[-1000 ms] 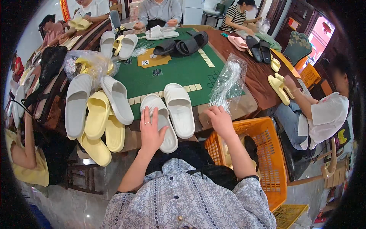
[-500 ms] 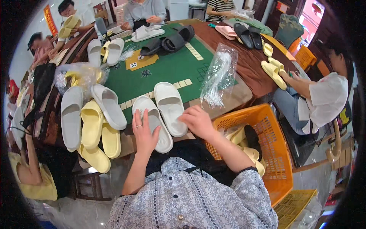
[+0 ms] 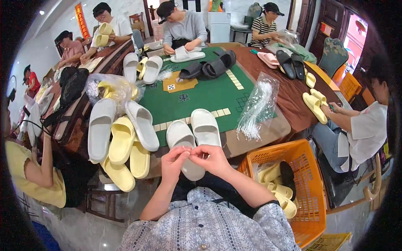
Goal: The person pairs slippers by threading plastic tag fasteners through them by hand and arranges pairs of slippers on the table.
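Note:
My left hand (image 3: 172, 164) and my right hand (image 3: 212, 159) meet fingertip to fingertip over the near end of a light grey slipper (image 3: 179, 133). Both are closed in a pinch; whatever lies between the fingers is too small to make out. The matching slipper (image 3: 205, 120) rests to its right, its heel partly behind my right hand. Beyond my right hand lies a clear plastic bag (image 3: 268, 94) with a bundle of white strings (image 3: 256, 121). To the left of my left hand are grey slippers (image 3: 101, 129) and yellow slippers (image 3: 123, 140).
An orange crate (image 3: 307, 175) holding yellow and dark slippers stands at my right. Black slippers (image 3: 215, 67) lie on the green table mat (image 3: 167, 108). Several people sit around the table; a person across handles a white slipper (image 3: 186, 54). A yellow-sleeved arm (image 3: 42, 167) is at left.
Both hands have left the grey pair's sides and come together in front of me, fingertips pinched. My view has tilted up and shifted left, showing more of the people across.

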Available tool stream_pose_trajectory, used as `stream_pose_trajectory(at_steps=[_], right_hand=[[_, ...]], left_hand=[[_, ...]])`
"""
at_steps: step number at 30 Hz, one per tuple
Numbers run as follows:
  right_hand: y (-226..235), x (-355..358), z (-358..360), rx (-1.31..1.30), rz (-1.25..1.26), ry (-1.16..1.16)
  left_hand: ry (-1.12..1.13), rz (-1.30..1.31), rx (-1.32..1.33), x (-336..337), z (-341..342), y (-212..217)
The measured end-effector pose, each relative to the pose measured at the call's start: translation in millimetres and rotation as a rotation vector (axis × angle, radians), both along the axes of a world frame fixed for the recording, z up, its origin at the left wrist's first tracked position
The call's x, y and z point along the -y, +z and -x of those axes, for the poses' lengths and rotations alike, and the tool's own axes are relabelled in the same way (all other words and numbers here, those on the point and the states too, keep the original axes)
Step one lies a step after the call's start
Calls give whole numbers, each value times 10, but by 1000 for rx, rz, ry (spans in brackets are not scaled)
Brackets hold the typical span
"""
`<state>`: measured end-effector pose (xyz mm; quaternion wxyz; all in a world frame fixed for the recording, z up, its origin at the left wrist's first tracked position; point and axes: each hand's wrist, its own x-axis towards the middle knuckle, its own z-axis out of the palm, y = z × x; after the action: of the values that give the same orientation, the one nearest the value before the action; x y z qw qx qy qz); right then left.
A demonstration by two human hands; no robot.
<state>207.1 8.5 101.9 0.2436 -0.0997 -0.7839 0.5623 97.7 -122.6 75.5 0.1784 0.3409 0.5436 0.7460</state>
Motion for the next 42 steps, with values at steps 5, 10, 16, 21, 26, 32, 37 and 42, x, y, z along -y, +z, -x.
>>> stream_pose_trajectory(at_steps=[5, 10, 16, 21, 26, 32, 37, 42], right_hand=[[-30, 131, -159, 106, 38, 82], [122, 450, -174, -10, -187, 118], [-46, 803, 29, -164, -404, 113], [-118, 735, -106, -206, -442, 11], [-85, 670, -148, -237, -445, -7], [-99, 491, -157, -88, -320, -11], [-265, 384, -67, 80, -264, 62], [-340, 421, -29, 103, -313, 137]], left_hand=[[129, 2, 225, 69, 138, -54], [156, -172, 385, 91, 462, -150], [197, -61, 492, 275, 732, -163], [130, -13, 470, 171, 702, -148], [98, -60, 460, 184, 821, -119], [59, -158, 431, 146, 768, 74], [50, -179, 420, 134, 759, -27], [-48, -180, 562, 133, 804, -175]])
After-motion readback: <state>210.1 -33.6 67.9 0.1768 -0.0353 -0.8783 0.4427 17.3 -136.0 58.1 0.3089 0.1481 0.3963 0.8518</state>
